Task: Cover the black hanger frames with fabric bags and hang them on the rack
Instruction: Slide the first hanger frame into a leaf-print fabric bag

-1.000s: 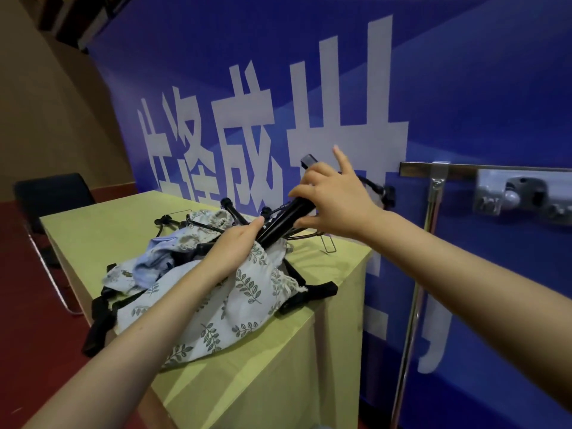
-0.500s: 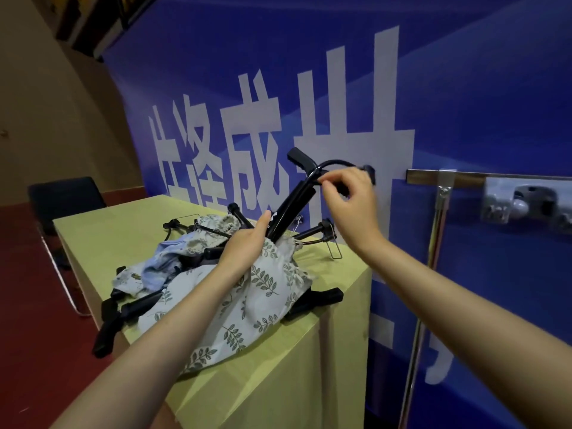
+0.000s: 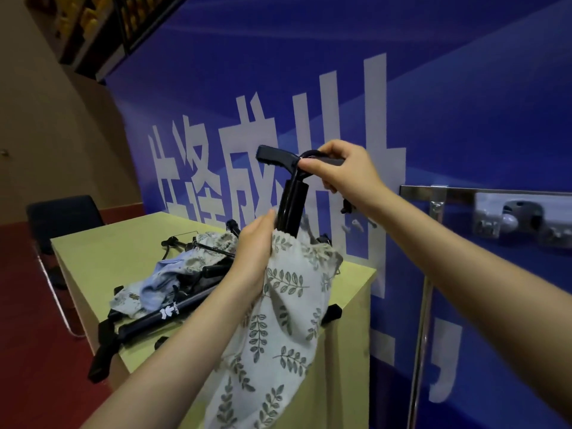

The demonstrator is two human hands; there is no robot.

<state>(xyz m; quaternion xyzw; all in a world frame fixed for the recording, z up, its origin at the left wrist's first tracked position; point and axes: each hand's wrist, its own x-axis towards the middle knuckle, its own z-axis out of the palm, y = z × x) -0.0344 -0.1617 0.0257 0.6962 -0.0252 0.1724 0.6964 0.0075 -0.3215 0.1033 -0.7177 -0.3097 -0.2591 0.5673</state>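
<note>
Right hand (image 3: pixel 343 170) fingers clamp the black hanger frame (image 3: pixel 291 209), left hand (image 3: pixel 255 252) fingers gripping the leaf-print bag (image 3: pixel 288 305) hiding its lower part.

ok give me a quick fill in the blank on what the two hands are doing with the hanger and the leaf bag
1. The right hand grips the ____ of the black hanger frame.
2. The left hand holds the fabric bag printed with ____.
3. The frame sticks out of the bag's ____ end.
4. More frames lie on the ____.

Missing: hook; leaves; top; table
</note>
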